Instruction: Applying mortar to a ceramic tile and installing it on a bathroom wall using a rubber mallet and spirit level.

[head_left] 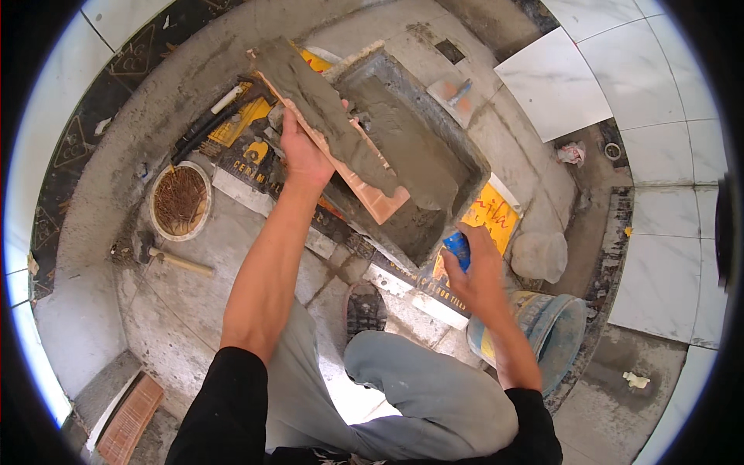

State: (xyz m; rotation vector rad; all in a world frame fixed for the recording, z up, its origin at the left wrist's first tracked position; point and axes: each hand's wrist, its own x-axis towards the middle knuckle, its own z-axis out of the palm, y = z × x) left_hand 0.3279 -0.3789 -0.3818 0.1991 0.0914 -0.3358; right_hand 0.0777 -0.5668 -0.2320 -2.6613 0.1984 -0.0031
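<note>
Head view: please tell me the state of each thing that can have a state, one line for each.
Long terracotta tile: held tilted by left hand, coated with grey mortar.
Rectangular mortar trough: partly filled with wet mortar.
Blue-handled tool: in the grip of right hand, blade hidden.
Round white bowl: full of rusty nails.
Wooden-handled hammer: lying on floor.

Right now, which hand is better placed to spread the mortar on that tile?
Probably the right hand: it grips the blue-handled tool beside the mortar trough, while the left hand is occupied holding the mortar-coated tile over the trough.
</note>
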